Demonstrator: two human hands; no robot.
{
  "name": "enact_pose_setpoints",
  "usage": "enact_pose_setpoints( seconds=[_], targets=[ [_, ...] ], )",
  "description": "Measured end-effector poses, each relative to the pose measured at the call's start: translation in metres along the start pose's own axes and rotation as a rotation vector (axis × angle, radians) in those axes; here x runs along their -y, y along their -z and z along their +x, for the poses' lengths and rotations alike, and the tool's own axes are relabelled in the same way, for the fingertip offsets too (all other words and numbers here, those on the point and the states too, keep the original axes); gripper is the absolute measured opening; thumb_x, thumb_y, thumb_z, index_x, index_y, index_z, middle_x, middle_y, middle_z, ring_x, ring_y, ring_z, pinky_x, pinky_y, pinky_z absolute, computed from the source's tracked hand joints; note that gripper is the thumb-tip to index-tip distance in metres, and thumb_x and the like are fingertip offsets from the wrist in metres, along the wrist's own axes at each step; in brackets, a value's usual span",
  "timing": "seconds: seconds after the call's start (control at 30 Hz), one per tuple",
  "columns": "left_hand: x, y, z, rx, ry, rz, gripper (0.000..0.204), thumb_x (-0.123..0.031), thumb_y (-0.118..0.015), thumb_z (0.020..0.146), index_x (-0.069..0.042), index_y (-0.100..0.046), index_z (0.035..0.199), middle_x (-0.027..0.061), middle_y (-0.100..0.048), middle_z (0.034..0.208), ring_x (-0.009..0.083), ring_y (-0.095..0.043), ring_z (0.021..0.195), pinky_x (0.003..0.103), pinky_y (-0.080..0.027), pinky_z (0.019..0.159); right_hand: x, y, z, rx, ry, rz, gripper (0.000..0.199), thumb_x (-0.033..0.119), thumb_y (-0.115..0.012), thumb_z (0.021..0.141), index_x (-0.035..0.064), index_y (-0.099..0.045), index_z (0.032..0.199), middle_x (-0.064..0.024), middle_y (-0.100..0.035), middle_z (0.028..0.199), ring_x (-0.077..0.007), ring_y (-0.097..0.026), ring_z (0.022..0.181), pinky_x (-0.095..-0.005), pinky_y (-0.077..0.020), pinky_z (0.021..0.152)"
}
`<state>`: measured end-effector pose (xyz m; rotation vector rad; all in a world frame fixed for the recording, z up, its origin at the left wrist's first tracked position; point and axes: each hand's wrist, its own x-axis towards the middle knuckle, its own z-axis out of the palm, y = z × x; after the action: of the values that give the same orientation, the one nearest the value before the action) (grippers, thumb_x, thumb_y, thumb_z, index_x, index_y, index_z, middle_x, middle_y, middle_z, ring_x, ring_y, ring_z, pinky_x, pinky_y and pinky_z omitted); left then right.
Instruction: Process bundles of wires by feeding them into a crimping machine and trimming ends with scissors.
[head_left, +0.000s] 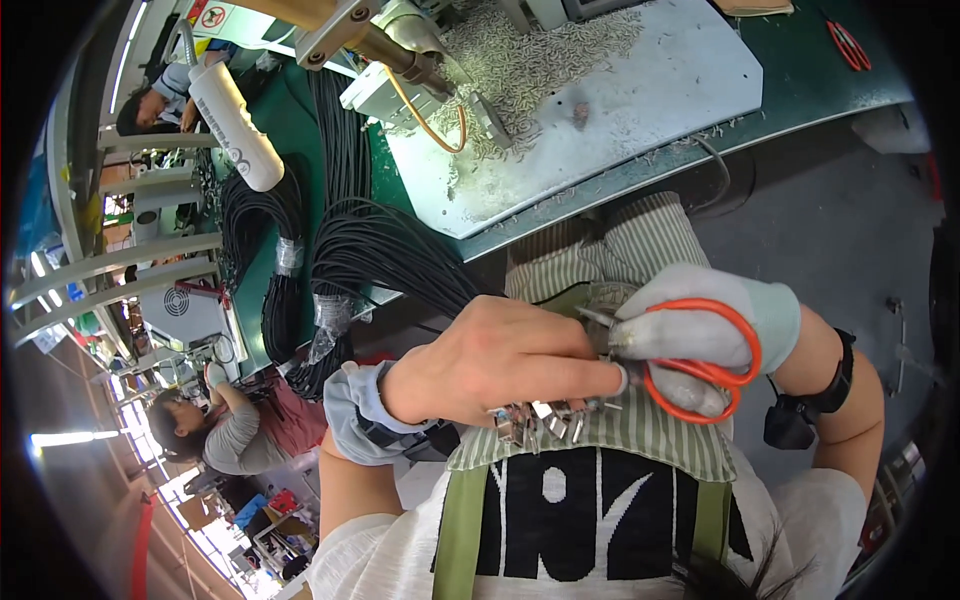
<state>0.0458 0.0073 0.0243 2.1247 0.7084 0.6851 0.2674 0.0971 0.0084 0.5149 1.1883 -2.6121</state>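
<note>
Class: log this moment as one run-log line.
left hand: pinches cable ends | right hand: gloved, holds orange scissors | apron: beneath

Beyond your lap you see black cable bundles (345, 250) draped over the green bench (800, 70), beside a white board (620, 100).

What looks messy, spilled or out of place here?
Small pale cut scraps lie strewn in a heap across the white work mat, some spilling onto the green bench. Black cable bundles droop over the bench edge.
</note>
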Motion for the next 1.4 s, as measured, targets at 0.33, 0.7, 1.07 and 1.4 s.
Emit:
enact_pose_setpoints(
  seconds=[0.33,0.7,1.07,1.4],
  targets=[
    [-0.007,-0.022,-0.012,-0.777,0.403,-0.768,0.021,-0.001,-0.06,0.085,0.001,-0.057,0.106,0.0045,-0.059,0.078,0.0091,-0.048,0.051,0.025,-0.037,0.045,-0.003,-0.028,0.036,-0.713,1.049,-1.15,0.01,0.006,-0.063,0.075,-0.0017,-0.058,0.078,-0.0118,-0.054,0.055,-0.0231,-0.052,0.043,-0.0316,-0.0431,0.044],
    [-0.005,-0.015,-0.005,-0.928,0.652,-0.837,0.02,0.002,-0.06,0.083,0.003,-0.056,0.102,0.0016,-0.057,0.074,0.0043,-0.044,0.053,0.02,-0.031,0.046,-0.014,-0.033,0.042,-1.123,0.788,-1.455,0.027,0.005,-0.07,0.064,0.0023,-0.063,0.09,-0.0058,-0.054,0.059,-0.0245,-0.055,0.05,-0.0336,-0.0437,0.048],
    [0.0,-0.017,0.006,-0.575,0.288,0.242,0.023,0.0,-0.066,0.075,-0.001,-0.057,0.097,0.0031,-0.06,0.081,0.0092,-0.057,0.068,0.021,-0.046,0.061,-0.019,-0.028,0.03,-0.907,0.82,-1.072,0.02,0.008,-0.069,0.068,0.0016,-0.062,0.086,-0.0083,-0.054,0.059,-0.0238,-0.054,0.047,-0.0333,-0.0418,0.044],
    [0.002,-0.025,0.011,-0.918,0.608,-0.229,0.022,0.003,-0.069,0.071,0.0,-0.056,0.088,-0.0011,-0.06,0.082,0.0024,-0.052,0.07,0.02,-0.044,0.061,-0.018,-0.025,0.04,-1.012,0.839,-1.142,0.015,0.01,-0.069,0.071,0.0051,-0.062,0.083,-0.0077,-0.053,0.059,-0.0241,-0.053,0.047,-0.0329,-0.0409,0.043]
  ],
)
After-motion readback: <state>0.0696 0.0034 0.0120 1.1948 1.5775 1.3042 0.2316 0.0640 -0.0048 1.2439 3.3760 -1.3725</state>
